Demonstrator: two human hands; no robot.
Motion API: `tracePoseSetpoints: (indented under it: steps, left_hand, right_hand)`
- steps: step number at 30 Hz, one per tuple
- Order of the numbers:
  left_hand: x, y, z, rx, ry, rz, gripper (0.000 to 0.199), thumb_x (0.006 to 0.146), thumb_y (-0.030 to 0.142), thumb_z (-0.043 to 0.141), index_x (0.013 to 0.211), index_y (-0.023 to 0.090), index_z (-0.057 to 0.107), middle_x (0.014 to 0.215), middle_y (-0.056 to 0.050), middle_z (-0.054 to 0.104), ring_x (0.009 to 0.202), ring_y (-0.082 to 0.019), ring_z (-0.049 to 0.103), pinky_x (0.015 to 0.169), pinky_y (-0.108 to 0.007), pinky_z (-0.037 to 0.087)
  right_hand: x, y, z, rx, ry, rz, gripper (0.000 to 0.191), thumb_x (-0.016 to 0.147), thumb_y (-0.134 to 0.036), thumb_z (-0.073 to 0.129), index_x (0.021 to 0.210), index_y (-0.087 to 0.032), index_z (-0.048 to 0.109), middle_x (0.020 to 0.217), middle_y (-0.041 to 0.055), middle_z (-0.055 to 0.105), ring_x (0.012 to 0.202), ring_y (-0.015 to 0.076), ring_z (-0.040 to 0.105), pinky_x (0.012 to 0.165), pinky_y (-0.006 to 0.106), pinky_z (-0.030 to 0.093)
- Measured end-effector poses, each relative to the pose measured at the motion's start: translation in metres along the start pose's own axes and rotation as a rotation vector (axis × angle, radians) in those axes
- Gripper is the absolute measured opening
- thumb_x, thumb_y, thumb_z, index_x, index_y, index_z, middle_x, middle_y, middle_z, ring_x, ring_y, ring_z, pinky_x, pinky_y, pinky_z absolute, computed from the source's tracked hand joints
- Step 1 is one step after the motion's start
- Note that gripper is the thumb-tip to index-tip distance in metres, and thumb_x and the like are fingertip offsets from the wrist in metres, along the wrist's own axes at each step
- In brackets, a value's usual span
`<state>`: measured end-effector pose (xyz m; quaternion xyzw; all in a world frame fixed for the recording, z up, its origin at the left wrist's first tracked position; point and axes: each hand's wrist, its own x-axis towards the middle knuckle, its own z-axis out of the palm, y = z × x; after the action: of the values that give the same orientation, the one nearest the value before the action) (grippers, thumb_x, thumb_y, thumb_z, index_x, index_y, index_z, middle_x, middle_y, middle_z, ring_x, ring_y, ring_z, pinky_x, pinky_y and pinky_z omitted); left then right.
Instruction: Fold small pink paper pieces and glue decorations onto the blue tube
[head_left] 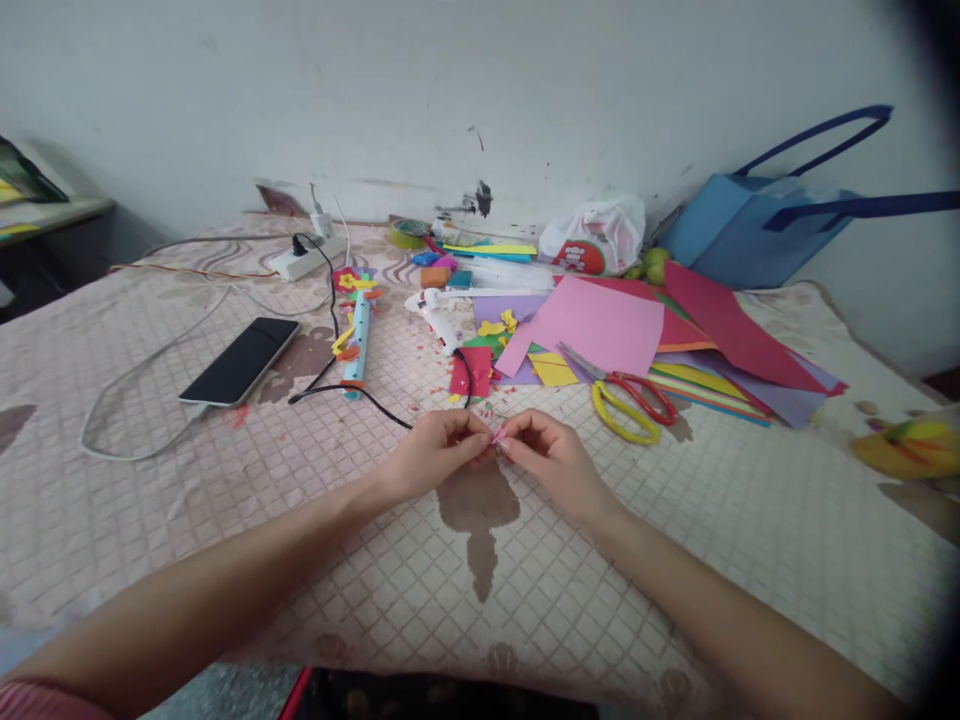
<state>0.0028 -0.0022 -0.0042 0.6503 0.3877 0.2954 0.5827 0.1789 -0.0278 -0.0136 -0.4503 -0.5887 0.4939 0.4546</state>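
Observation:
Between my two hands, above the table's middle, is a small pink piece (498,436), likely paper but mostly covered by the fingers. My left hand (444,450) pinches it from the left, and my right hand (546,455) pinches it from the right, fingertips almost meeting. Just beyond them lie a white glue gun (439,318) with a black cord and a red paper scrap (471,372). Scissors (626,410) with yellow and red handles rest to the right of my right hand. A light blue stick (360,335) decorated with coloured paper pieces lies farther left.
A phone (241,362) on a white cable lies at left, near a power strip (301,258). Coloured paper sheets (600,325) spread at right. A white plastic bag (596,235) and a blue tote bag (739,225) stand along the wall, with green fruit (656,268) between them.

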Motion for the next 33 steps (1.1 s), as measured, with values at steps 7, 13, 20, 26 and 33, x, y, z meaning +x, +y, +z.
tracePoseSetpoints:
  steps: [7,13,20,26,33]
  left_hand:
    - [0.001,0.004,0.001,-0.122,-0.008,-0.093,0.023,0.079,0.033,0.058,0.077,0.010,0.061,0.071,-0.003,0.062,0.063,-0.010,0.056,0.061,-0.021,0.045]
    - [0.000,0.000,0.000,-0.049,-0.003,-0.022,0.022,0.079,0.032,0.058,0.076,0.011,0.061,0.069,-0.002,0.061,0.062,-0.009,0.054,0.059,-0.021,0.043]
    - [0.000,-0.001,0.001,-0.058,-0.023,-0.014,0.019,0.081,0.030,0.055,0.078,0.012,0.060,0.073,-0.003,0.062,0.065,-0.010,0.055,0.062,-0.021,0.045]
    - [-0.002,0.006,0.000,0.119,0.063,0.124,0.019,0.077,0.025,0.059,0.092,0.014,0.061,0.089,-0.006,0.063,0.081,-0.014,0.059,0.068,-0.024,0.048]
    - [-0.006,0.011,0.003,0.285,0.087,0.257,0.012,0.081,0.024,0.056,0.080,0.015,0.063,0.082,-0.005,0.064,0.078,-0.014,0.058,0.073,-0.026,0.047]
  right_hand:
    - [-0.001,-0.001,-0.001,-0.020,-0.004,-0.055,0.003,0.078,-0.021,0.060,0.078,-0.019,0.058,0.076,-0.0003,0.058,0.071,0.0130,0.055,0.067,0.027,0.044]
    - [0.000,-0.003,0.001,-0.021,0.004,-0.038,0.004,0.078,-0.022,0.060,0.077,-0.019,0.058,0.075,0.0000,0.058,0.071,0.0133,0.054,0.067,0.027,0.044]
    - [0.000,-0.002,0.000,0.067,0.007,0.048,0.006,0.078,-0.024,0.062,0.076,-0.019,0.059,0.072,-0.0012,0.058,0.067,0.0118,0.053,0.064,0.026,0.043]
    - [0.000,-0.002,0.000,0.255,0.013,0.140,0.010,0.076,-0.027,0.064,0.075,-0.019,0.060,0.071,-0.0020,0.056,0.060,0.0096,0.049,0.059,0.024,0.040]
    - [0.000,-0.001,0.001,0.325,-0.014,0.200,0.011,0.074,-0.027,0.066,0.073,-0.018,0.059,0.068,-0.0010,0.055,0.060,0.0103,0.048,0.055,0.023,0.039]
